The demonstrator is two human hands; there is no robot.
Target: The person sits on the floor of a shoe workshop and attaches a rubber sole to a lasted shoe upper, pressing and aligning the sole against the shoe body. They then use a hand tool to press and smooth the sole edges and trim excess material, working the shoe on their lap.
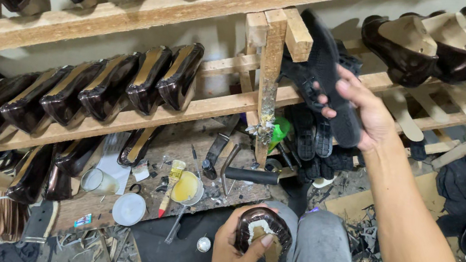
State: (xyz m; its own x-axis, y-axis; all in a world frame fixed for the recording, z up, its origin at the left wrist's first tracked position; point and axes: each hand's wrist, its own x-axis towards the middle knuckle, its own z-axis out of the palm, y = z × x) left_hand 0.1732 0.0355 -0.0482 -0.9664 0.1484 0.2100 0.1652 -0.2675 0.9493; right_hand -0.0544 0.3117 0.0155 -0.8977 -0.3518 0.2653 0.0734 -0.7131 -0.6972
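Head view: left hand (237, 253) clasps shoe (264, 239); right hand (363, 110) grips sole (331, 78).

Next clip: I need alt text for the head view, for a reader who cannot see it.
The person's left hand holds a dark brown shoe sole-up on their lap, while the right hand lifts a black rubber sole near a pile of soles. Wooden racks carry rows of glossy brown shoes, with a glue brush on the cluttered bench below.

Counted: six shoes (124, 82) on the middle shelf (125, 119), three (451, 46) at upper right, one brush (173, 183), one hammer (245, 175), one white lid (129, 209).
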